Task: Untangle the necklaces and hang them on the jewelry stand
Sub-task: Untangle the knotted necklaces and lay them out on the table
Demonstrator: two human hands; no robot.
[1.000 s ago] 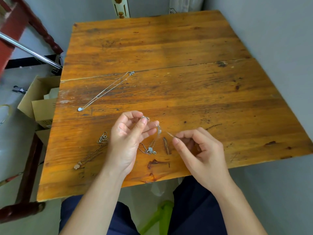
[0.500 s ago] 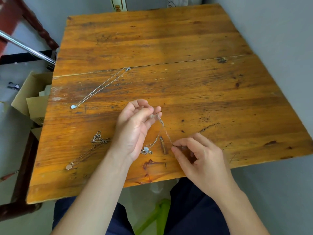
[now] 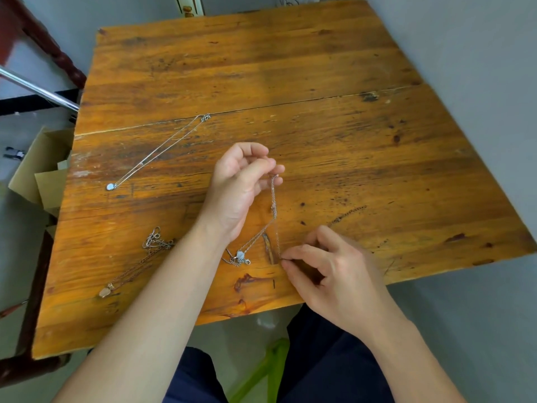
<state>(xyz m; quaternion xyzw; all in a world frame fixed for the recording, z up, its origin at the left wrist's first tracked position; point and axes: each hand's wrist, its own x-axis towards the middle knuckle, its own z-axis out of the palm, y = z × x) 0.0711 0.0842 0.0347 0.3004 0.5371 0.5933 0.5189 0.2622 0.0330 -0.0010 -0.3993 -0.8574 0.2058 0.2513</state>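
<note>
My left hand (image 3: 241, 184) pinches the upper end of a thin silver necklace (image 3: 273, 207) above the wooden table (image 3: 319, 141). The chain runs down to my right hand (image 3: 328, 271), which pinches it near the table's front edge. The rest of this chain, with a small pendant and clasp (image 3: 239, 255), lies bunched on the wood between my wrists. A second silver necklace (image 3: 158, 152) with a round pendant lies stretched straight at the left. A third, tangled chain (image 3: 139, 257) with a pale pendant lies at the front left. No jewelry stand is in view.
A short dark chain piece (image 3: 348, 213) lies on the table right of my hands. Cardboard boxes (image 3: 40, 170) stand on the floor at the left, beside a metal pole (image 3: 37, 88) and dark red wooden furniture (image 3: 46, 45). A green stool (image 3: 261, 370) shows between my knees.
My left hand has moved up and away from me while my right hand has moved toward me, drawing the chain out longer between them. The pendant end now lies on the table.
</note>
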